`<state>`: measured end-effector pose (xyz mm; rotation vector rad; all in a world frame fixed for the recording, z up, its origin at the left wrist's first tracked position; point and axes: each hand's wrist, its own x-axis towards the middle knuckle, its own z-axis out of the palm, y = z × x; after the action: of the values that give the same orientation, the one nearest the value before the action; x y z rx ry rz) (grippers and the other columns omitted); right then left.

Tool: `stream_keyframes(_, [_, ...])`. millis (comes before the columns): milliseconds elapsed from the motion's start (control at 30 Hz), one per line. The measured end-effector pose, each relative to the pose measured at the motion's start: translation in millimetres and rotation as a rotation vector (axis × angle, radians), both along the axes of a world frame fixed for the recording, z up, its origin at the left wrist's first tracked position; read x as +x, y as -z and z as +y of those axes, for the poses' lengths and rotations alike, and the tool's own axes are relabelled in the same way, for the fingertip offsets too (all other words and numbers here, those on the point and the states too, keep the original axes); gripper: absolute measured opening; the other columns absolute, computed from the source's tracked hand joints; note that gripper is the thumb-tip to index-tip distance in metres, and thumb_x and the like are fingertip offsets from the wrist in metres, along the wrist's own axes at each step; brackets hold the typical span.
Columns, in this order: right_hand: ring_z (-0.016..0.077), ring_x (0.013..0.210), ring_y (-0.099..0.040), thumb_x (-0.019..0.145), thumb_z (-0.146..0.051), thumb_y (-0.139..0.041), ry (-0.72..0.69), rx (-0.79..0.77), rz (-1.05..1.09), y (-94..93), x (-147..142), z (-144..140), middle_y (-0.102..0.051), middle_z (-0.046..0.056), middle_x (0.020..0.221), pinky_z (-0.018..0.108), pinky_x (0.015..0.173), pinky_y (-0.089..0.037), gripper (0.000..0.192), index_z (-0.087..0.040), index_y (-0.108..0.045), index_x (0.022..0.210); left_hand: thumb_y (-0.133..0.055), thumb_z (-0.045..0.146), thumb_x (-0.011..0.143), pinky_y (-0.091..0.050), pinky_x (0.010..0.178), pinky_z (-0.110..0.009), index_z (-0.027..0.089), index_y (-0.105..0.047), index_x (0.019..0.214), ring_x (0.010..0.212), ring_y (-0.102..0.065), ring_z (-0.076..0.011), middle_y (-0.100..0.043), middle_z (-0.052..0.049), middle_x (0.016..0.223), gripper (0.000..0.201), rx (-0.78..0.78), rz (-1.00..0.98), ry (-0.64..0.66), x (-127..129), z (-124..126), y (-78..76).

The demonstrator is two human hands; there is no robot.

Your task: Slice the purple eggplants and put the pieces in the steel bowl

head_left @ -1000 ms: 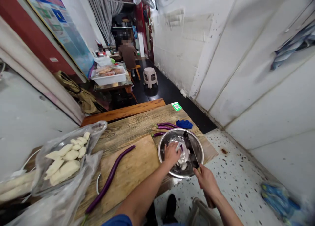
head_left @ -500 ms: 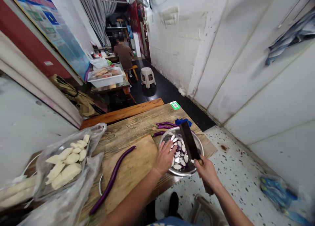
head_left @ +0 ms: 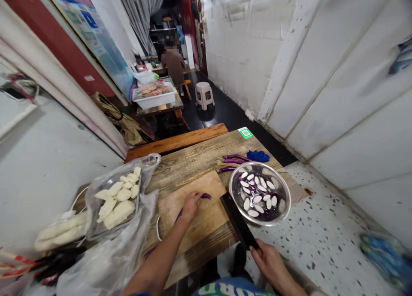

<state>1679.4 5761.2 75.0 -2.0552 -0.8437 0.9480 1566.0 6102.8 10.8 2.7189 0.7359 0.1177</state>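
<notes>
Left hand (head_left: 190, 205) now off the bowl (head_left: 283, 210), gripping the eggplant (head_left: 206, 196) on the board (head_left: 206, 218); right hand (head_left: 268, 261) clutching the cleaver (head_left: 238, 222), lowered beside it: slicing set to resume.

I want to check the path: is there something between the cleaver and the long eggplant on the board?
Nothing visible. The right hand holds the cleaver at the cutting board's right edge; the left hand rests on the eggplant, bare board between.

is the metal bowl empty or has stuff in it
Not empty: the round steel bowl holds many white oval eggplant slices with purple edges, covering most of its bottom.
</notes>
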Motion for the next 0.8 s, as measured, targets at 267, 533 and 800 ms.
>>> stream_keyframes(267, [0.0217, 0.078, -0.062, 0.093, -0.029, -0.025, -0.212, -0.325, -0.368, -10.0, -6.8, 50.4, -0.064, 0.012, 0.085, 0.028, 0.066, -0.041, 0.034, -0.013, -0.055, 0.092, -0.039, 0.024, 0.091, -0.037, 0.085, -0.038, 0.021, -0.057, 0.117, 0.099, -0.05, -0.0217, -0.06, -0.008, 0.108, 0.032, 0.074, -0.183, 0.489, -19.8, -40.6, 26.1])
stream_keyframes(533, [0.0194, 0.063, -0.062, 0.085, -0.008, -0.028, -0.353, -0.467, -0.477, -8.6, -38.4, 40.9, -0.06, 0.009, 0.079, 0.027, 0.049, -0.034, 0.028, -0.013, -0.052, 0.1, -0.045, 0.024, 0.089, -0.041, 0.081, -0.034, 0.018, -0.064, 0.103, 0.097, -0.054, -0.0191, -0.064, -0.007, 0.101, 0.025, -0.134, -0.368, 0.422, -8.1, -44.6, 39.3])
stream_keyframes(800, [0.0217, 0.064, -0.063, 0.081, -0.003, -0.029, -0.369, -0.54, -0.423, -22.4, -48.7, 46.6, -0.06, 0.008, 0.081, 0.027, 0.049, -0.039, 0.031, -0.016, -0.052, 0.097, -0.042, 0.026, 0.088, -0.043, 0.083, -0.038, 0.016, -0.064, 0.106, 0.094, -0.054, -0.021, -0.063, -0.01, 0.101, 0.03, -0.292, -0.234, 0.468, -6.3, -42.9, 35.9])
